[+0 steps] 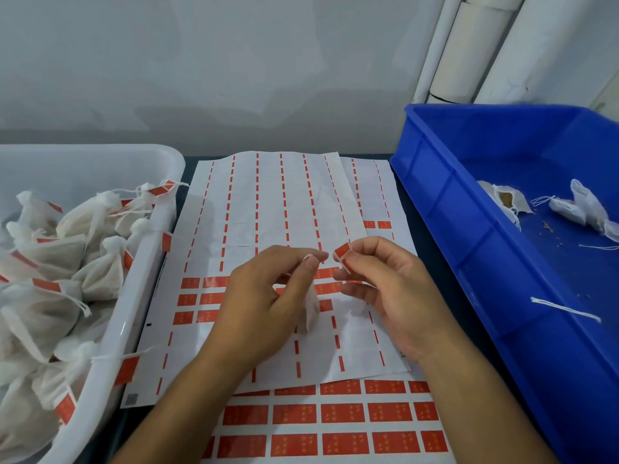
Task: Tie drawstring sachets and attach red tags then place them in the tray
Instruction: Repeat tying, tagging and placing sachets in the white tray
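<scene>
Tagging step. Left hand (268, 296) pinching string, sachet (311, 309) hanging under it above the sticker sheet (284, 202). Right hand (385, 289) pinching red tag (343, 254), just beside string end. Best to centre string on sticky side, fold evenly, press flat. White tray (147, 262) at left, nearly full.

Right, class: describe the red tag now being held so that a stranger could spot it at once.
Start at the sticker sheets between the white tub and the blue bin. Above them, the right hand pinches one red tag. Unlike the other tags, it is peeled off and lifted.
</scene>
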{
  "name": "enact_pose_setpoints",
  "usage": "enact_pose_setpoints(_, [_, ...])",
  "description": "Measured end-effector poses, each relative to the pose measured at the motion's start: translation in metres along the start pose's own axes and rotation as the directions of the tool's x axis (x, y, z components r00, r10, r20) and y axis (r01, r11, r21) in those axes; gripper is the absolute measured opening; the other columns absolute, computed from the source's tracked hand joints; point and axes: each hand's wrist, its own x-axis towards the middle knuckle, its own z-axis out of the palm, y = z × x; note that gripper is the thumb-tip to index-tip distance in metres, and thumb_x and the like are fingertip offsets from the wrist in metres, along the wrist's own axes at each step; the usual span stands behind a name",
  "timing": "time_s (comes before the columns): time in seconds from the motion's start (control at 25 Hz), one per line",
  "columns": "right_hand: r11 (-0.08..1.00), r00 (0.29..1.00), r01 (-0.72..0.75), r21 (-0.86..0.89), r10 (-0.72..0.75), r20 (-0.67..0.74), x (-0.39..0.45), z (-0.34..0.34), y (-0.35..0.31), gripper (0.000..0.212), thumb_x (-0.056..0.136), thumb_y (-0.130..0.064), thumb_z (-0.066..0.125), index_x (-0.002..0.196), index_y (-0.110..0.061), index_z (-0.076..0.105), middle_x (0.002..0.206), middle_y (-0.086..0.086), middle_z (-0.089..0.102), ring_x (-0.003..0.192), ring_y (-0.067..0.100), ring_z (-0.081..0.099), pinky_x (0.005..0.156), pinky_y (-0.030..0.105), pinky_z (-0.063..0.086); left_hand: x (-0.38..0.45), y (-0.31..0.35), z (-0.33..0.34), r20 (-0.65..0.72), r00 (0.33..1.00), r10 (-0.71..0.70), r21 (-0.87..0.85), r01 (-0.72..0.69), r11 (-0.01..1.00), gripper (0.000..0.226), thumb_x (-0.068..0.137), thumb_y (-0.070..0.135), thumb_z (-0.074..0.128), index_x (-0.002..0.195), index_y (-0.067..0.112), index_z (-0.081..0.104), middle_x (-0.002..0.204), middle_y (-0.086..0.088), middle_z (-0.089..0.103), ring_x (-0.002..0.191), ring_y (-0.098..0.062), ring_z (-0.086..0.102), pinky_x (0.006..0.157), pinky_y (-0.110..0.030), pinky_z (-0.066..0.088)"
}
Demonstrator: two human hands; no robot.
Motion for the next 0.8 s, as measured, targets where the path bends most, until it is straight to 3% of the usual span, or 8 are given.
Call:
enact_pose_setpoints(0.16, [0.998, 0.993, 0.036, -0.058, -0.029, 0.111, -0.002, -0.004, -0.002, 0.014, 0.100, -0.027, 0.065, 0.092, -0.032, 0.075, 0.102, -0.010, 0.076, 0.096, 0.012, 0.074, 0.080, 0.027, 0.062, 0.001, 0.003, -0.003, -0.057, 0.998, 0.020, -0.050, -0.023, 0.998, 0.026, 0.087, 0.061, 0.043, 0.106, 0.060, 0.060, 0.101, 0.029, 0.064, 0.103, 0.004, 0.058, 0.079, -0.003, 0.045])
enact_pose_setpoints(0.32, [0.973, 0.947, 0.147, -0.178, -0.086, 0.308, -0.006, -0.002, -0.005, 0.015, 0.100, -0.016, 0.064, 0.091, -0.024, 0.074, 0.113, -0.014, 0.073, 0.102, 0.014, 0.070, 0.084, 0.025, 0.059, -0.001, 0.005, -0.007, -0.049, 0.999, 0.019, -0.158, -0.026, 0.987, 0.020, 0.087, 0.050, 0.057, 0.103, 0.051, 0.068, 0.096, 0.029, 0.072, 0.096, 0.000, 0.067, 0.078, -0.010, 0.053])
enact_pose_setpoints(0.52, [0.951, 0.920, 0.225, -0.211, -0.135, 0.369, -0.009, 0.004, -0.004, 0.009, 0.096, -0.020, 0.063, 0.096, -0.020, 0.072, 0.102, -0.009, 0.074, 0.100, 0.022, 0.070, 0.095, 0.047, 0.058, 0.000, 0.008, -0.012, 0.007, 0.999, -0.044, -0.366, 0.044, 0.930, 0.024, 0.096, 0.023, 0.059, 0.088, 0.035, 0.079, 0.099, 0.020, 0.076, 0.096, -0.004, 0.070, 0.074, -0.009, 0.052])
enact_pose_setpoints(0.68, [0.950, 0.910, 0.250, -0.189, -0.163, 0.381, -0.011, 0.007, -0.005, 0.009, 0.095, -0.018, 0.064, 0.096, -0.021, 0.073, 0.095, -0.006, 0.074, 0.090, 0.020, 0.069, 0.079, 0.031, 0.057, -0.002, 0.010, -0.011, -0.016, 0.998, -0.065, -0.423, 0.052, 0.905, 0.031, 0.098, 0.015, 0.056, 0.100, 0.036, 0.078, 0.086, 0.012, 0.075, 0.083, -0.005, 0.071, 0.067, -0.010, 0.053])
enact_pose_setpoints(0.8, [0.960, 0.911, 0.249, -0.128, -0.187, 0.369, -0.013, 0.007, -0.006, 0.010, 0.094, -0.019, 0.065, 0.096, -0.022, 0.074, 0.092, -0.001, 0.074, 0.085, 0.020, 0.069, 0.072, 0.026, 0.055, -0.002, 0.009, -0.006, -0.062, 0.996, -0.063, -0.424, 0.031, 0.905, 0.024, 0.099, 0.018, 0.059, 0.107, 0.036, 0.074, 0.090, 0.007, 0.073, 0.087, -0.011, 0.071, 0.070, -0.012, 0.054])
